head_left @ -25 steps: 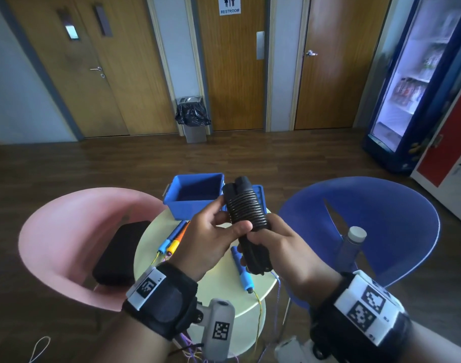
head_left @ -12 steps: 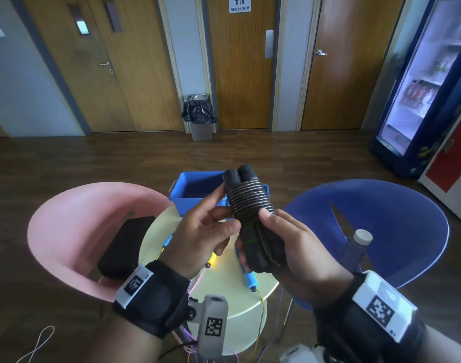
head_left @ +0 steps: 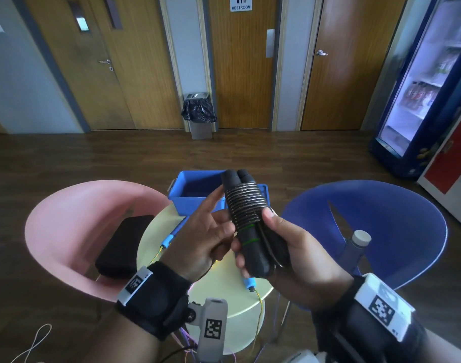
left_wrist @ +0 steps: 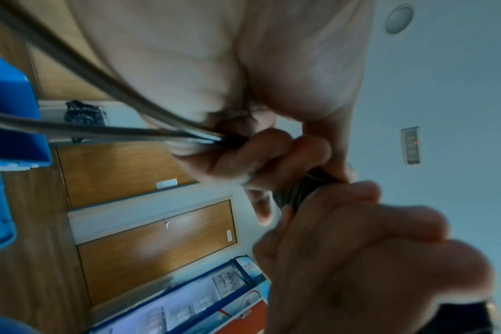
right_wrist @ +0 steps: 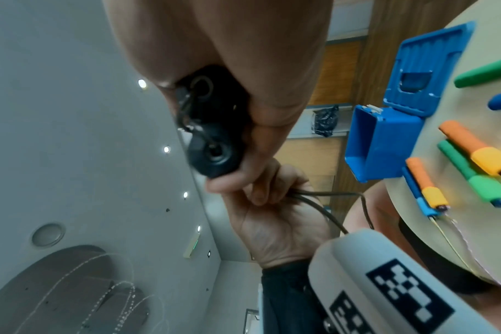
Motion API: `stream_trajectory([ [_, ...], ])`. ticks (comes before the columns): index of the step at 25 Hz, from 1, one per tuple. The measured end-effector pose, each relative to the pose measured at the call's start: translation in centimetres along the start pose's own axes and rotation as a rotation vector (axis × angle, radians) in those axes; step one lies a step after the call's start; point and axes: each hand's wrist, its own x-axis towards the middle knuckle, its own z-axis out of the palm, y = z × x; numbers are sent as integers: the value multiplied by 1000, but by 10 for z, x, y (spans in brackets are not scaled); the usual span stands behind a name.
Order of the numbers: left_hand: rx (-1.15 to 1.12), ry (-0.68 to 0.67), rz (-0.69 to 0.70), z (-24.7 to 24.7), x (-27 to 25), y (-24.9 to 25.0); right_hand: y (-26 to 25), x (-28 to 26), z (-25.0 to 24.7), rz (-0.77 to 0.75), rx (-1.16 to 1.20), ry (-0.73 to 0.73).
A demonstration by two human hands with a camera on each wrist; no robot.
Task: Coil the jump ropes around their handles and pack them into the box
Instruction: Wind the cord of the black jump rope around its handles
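Note:
Two black jump rope handles (head_left: 246, 205) are held side by side above the table, with black rope coiled tightly round their upper half. My right hand (head_left: 284, 247) grips their lower half, thumb at the coil's bottom edge; the right wrist view shows the handle ends (right_wrist: 212, 126). My left hand (head_left: 208, 237) is just left of the bundle, its index finger stretched up along the coil. Its other fingers pinch the loose rope strands (left_wrist: 100, 131), also visible from the right wrist as the rope (right_wrist: 323, 203). The open blue box (head_left: 195, 195) stands behind on the round table (head_left: 224, 284).
Orange handles (right_wrist: 472, 149), green handles (right_wrist: 472, 178) and blue handles (head_left: 171, 235) lie on the table, thin cords trailing off its front. A pink chair (head_left: 67, 231) with a black pouch (head_left: 122, 244) is left; a blue chair (head_left: 394, 231) with a bottle (head_left: 357, 244) is right.
My left hand has come off the coil and dropped lower beside the handles, index finger now stretched out. My right thumb has moved up to the coil's lower edge.

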Motion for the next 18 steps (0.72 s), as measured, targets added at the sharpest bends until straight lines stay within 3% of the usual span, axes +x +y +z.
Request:
stream_trajectory([
  [3, -49, -66, -8, 11, 1, 5, -3, 0, -4, 123, 178, -113],
  [6, -82, 7, 24, 16, 2, 5, -9, -2, -13, 171, 132, -156],
  [9, 57, 193, 88, 19, 3, 6, -15, 0, -11, 169, -227, 87],
  [11, 175, 293, 97, 24, 3, 8, -15, -3, -5, 37, -465, 306],
  [13, 285, 367, 134, 28, 4, 7, -15, -9, 3, -67, -690, 288],
  [15, 424, 400, 177, 31, 5, 7, -10, -12, 4, -74, -922, 257],
  [16, 462, 398, 171, 32, 5, 7, -8, -11, 0, -71, -1022, 309],
  [18, 441, 383, 127, 33, 5, 5, -8, -11, -4, -41, -1031, 382],
])
